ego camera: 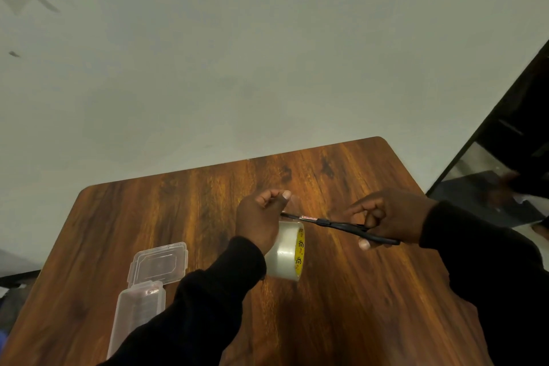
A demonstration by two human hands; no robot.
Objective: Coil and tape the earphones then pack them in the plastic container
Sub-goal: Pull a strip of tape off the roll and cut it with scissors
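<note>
A roll of clear tape point(286, 249) with a yellow core hangs above the wooden table point(184, 217), below my left hand point(261, 217). That hand pinches a pulled-out strip of tape between thumb and fingers, holding it up from the roll. My right hand point(389, 217) grips black scissors point(341, 226), whose blades reach left to the strip just above the roll. A clear plastic container point(139, 306) lies at the lower left with its hinged lid point(159, 261) open. No earphones are visible.
The table's far edge meets a pale wall. A dark frame and floor point(505, 187) show at the right, past the table's corner. My dark sleeves cover the near part of the table.
</note>
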